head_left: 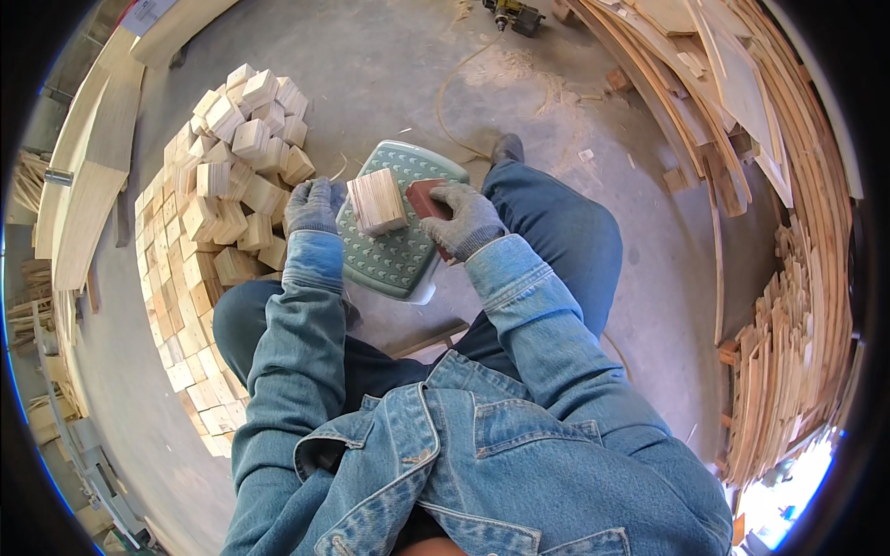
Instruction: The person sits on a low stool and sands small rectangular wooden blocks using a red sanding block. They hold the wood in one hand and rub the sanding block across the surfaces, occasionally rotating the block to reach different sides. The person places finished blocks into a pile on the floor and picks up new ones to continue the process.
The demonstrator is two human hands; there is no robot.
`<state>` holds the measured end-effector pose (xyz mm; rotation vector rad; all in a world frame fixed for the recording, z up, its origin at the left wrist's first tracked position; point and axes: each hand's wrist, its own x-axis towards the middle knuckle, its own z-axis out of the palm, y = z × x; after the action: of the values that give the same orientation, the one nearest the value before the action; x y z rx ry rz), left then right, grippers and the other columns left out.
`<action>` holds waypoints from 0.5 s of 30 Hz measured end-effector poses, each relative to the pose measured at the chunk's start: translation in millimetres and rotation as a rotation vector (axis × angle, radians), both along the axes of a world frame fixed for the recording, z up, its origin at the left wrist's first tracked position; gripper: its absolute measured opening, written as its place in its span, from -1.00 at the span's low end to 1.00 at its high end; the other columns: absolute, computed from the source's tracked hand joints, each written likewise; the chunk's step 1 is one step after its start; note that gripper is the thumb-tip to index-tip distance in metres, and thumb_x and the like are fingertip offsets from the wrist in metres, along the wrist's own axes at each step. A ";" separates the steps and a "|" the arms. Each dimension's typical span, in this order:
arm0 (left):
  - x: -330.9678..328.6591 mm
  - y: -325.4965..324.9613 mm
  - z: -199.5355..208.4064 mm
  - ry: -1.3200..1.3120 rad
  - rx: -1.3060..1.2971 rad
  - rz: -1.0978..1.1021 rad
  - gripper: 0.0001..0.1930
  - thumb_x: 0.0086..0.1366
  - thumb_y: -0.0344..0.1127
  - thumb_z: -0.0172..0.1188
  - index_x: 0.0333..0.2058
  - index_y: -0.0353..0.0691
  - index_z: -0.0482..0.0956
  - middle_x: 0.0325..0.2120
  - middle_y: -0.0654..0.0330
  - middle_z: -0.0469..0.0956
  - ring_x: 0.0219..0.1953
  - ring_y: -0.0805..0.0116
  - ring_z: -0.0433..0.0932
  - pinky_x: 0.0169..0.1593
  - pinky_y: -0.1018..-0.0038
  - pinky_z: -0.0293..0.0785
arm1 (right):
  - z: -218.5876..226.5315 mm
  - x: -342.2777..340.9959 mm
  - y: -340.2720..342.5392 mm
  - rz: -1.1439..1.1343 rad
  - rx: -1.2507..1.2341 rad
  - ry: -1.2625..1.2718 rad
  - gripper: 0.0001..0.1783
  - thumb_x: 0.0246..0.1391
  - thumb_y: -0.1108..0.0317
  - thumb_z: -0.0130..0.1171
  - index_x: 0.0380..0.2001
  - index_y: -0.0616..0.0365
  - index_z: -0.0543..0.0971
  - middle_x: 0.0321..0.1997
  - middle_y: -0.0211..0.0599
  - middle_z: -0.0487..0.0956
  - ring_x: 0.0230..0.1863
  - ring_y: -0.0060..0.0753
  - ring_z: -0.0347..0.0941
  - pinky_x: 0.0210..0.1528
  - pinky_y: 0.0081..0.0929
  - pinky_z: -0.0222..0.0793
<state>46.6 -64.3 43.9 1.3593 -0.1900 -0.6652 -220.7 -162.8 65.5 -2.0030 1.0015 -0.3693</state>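
A square block of layered pale wood [377, 202] rests on the top of a grey-green plastic step stool [394, 264] between my knees. In my right hand [461, 221], gloved in grey, is a reddish-brown sanding block [425, 199], held just to the right of the wooden block. My left hand [313, 206], also gloved, is at the stool's left edge, apart from the wooden block. Its fingers are curled together, and whatever they may hold is hidden. A large pile of similar wooden blocks [199, 250] stands close to its left.
Long wooden strips [788, 343] and boards are stacked along the right. Thick timber beams [97, 176] lie at the left. A yellow and black power tool [513, 17] sits on the far floor, near a thin hose [443, 102] and scattered sawdust [519, 69].
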 end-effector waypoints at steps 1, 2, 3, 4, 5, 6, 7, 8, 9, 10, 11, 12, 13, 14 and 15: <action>2.9 2.3 1.0 -0.023 -0.026 0.019 -0.88 0.46 -0.39 0.36 -0.20 -0.32 0.63 -0.27 0.09 0.74 -0.25 0.26 0.75 -0.12 0.37 0.78 | 1.6 1.3 1.6 -0.004 0.008 0.003 -0.25 0.06 0.04 0.52 0.25 0.23 0.63 0.32 0.11 0.60 0.36 0.08 0.53 0.48 -0.19 0.38; 7.0 5.7 3.5 -0.018 -0.033 0.048 -0.87 0.46 -0.35 0.39 -0.19 -0.29 0.67 -0.27 0.11 0.74 -0.22 0.28 0.75 -0.16 0.40 0.76 | 2.3 2.3 2.7 -0.010 0.016 0.006 -0.25 0.06 0.04 0.53 0.25 0.23 0.63 0.33 0.11 0.59 0.36 0.08 0.53 0.48 -0.19 0.38; 13.7 9.0 0.0 -0.043 -0.016 0.073 -0.87 0.45 -0.35 0.40 -0.18 -0.28 0.68 -0.28 0.12 0.74 -0.23 0.30 0.75 -0.18 0.42 0.74 | 1.4 2.7 2.8 -0.006 -0.004 0.020 -0.25 0.06 0.04 0.53 0.25 0.23 0.63 0.33 0.11 0.59 0.36 0.08 0.53 0.48 -0.19 0.38; 22.1 12.7 -3.2 -0.071 0.002 0.099 -0.87 0.45 -0.34 0.41 -0.17 -0.27 0.69 -0.29 0.13 0.74 -0.24 0.32 0.74 -0.19 0.44 0.72 | 1.2 3.9 2.6 0.000 -0.025 0.031 -0.25 0.06 0.05 0.53 0.25 0.23 0.63 0.33 0.11 0.59 0.36 0.08 0.53 0.48 -0.19 0.38; 29.2 16.1 -7.2 -0.098 0.019 0.125 -0.86 0.44 -0.33 0.42 -0.16 -0.27 0.71 -0.30 0.15 0.74 -0.25 0.34 0.73 -0.21 0.45 0.70 | 1.1 4.7 2.5 0.005 -0.047 0.043 -0.25 0.06 0.05 0.53 0.25 0.23 0.63 0.33 0.11 0.59 0.37 0.08 0.53 0.48 -0.19 0.38; 34.5 19.9 -12.1 -0.088 0.000 0.158 -0.84 0.42 -0.31 0.46 -0.16 -0.27 0.74 -0.33 0.20 0.75 -0.34 0.41 0.70 -0.26 0.50 0.65 | 0.9 5.1 2.6 0.007 -0.047 0.047 -0.25 0.06 0.05 0.53 0.25 0.23 0.63 0.33 0.11 0.59 0.37 0.08 0.52 0.48 -0.19 0.37; 40.8 23.4 -15.2 -0.115 0.023 0.167 -0.84 0.41 -0.31 0.47 -0.16 -0.27 0.75 -0.33 0.21 0.75 -0.36 0.43 0.68 -0.27 0.51 0.64 | 1.2 6.0 2.7 0.008 -0.047 0.049 -0.26 0.06 0.05 0.53 0.25 0.23 0.63 0.33 0.10 0.59 0.37 0.08 0.52 0.48 -0.19 0.37; 47.6 27.3 -17.9 -0.142 0.046 0.176 -0.83 0.40 -0.32 0.47 -0.16 -0.27 0.76 -0.33 0.22 0.75 -0.38 0.45 0.66 -0.27 0.52 0.63 | 1.4 7.3 2.8 0.010 -0.048 0.052 -0.26 0.06 0.06 0.53 0.25 0.23 0.63 0.33 0.10 0.59 0.37 0.08 0.52 0.48 -0.19 0.37; 53.9 30.8 -20.9 -0.168 0.069 0.184 -0.83 0.39 -0.32 0.48 -0.16 -0.27 0.76 -0.33 0.23 0.75 -0.40 0.47 0.64 -0.28 0.53 0.62 | 1.5 9.4 3.1 0.009 -0.041 0.060 -0.26 0.05 0.06 0.53 0.25 0.23 0.64 0.33 0.10 0.59 0.37 0.08 0.52 0.48 -0.19 0.38; 55.3 26.3 -21.7 -0.177 0.073 0.224 -0.82 0.35 -0.38 0.51 -0.13 -0.29 0.79 -0.35 0.26 0.74 -0.43 0.47 0.61 -0.25 0.52 0.65 | 0.2 8.8 2.7 0.003 -0.034 0.073 -0.26 0.05 0.06 0.54 0.24 0.22 0.64 0.33 0.10 0.59 0.37 0.08 0.52 0.48 -0.19 0.38; 54.2 25.0 -23.3 -0.188 0.079 0.192 -0.77 0.34 -0.41 0.51 -0.06 -0.30 0.77 -0.32 0.25 0.74 -0.40 0.46 0.62 -0.20 0.51 0.67 | -1.1 8.0 2.2 -0.004 -0.026 0.086 -0.26 0.05 0.06 0.54 0.24 0.22 0.64 0.33 0.10 0.59 0.37 0.08 0.53 0.48 -0.19 0.38; 53.6 23.7 -24.6 -0.199 0.085 0.159 -0.71 0.32 -0.44 0.51 0.00 -0.31 0.75 -0.28 0.25 0.74 -0.36 0.46 0.62 -0.16 0.50 0.68 | -2.3 6.0 2.2 -0.013 -0.025 0.080 -0.26 0.04 0.07 0.54 0.24 0.22 0.64 0.33 0.10 0.59 0.37 0.07 0.53 0.48 -0.19 0.38; 50.7 21.8 -25.5 -0.206 0.090 0.125 -0.64 0.31 -0.47 0.51 0.07 -0.31 0.73 -0.25 0.24 0.73 -0.33 0.45 0.63 -0.11 0.49 0.69 | -3.1 2.5 2.6 -0.022 -0.026 0.078 -0.26 0.04 0.07 0.54 0.24 0.22 0.64 0.33 0.10 0.59 0.37 0.07 0.53 0.47 -0.19 0.38; 64.6 27.5 -35.5 -0.233 0.018 0.131 -0.57 0.30 -0.50 0.51 0.14 -0.31 0.68 -0.18 0.23 0.72 -0.27 0.44 0.64 -0.05 0.49 0.68 | -0.9 8.4 5.2 -0.013 -0.023 0.054 -0.26 0.04 0.07 0.54 0.24 0.22 0.65 0.33 0.10 0.60 0.37 0.07 0.53 0.47 -0.19 0.39; 81.0 31.1 -49.8 -0.262 -0.053 0.137 -0.49 0.28 -0.53 0.50 0.21 -0.32 0.64 -0.12 0.21 0.71 -0.20 0.42 0.64 0.00 0.48 0.67 | 0.8 15.1 7.3 -0.001 -0.026 0.043 -0.26 0.04 0.07 0.54 0.24 0.22 0.64 0.33 0.10 0.60 0.37 0.07 0.53 0.47 -0.19 0.39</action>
<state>127.6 -33.2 -5.9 1.3926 -0.3187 -0.3638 -205.6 -155.6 66.3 -2.0420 1.0289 -0.3430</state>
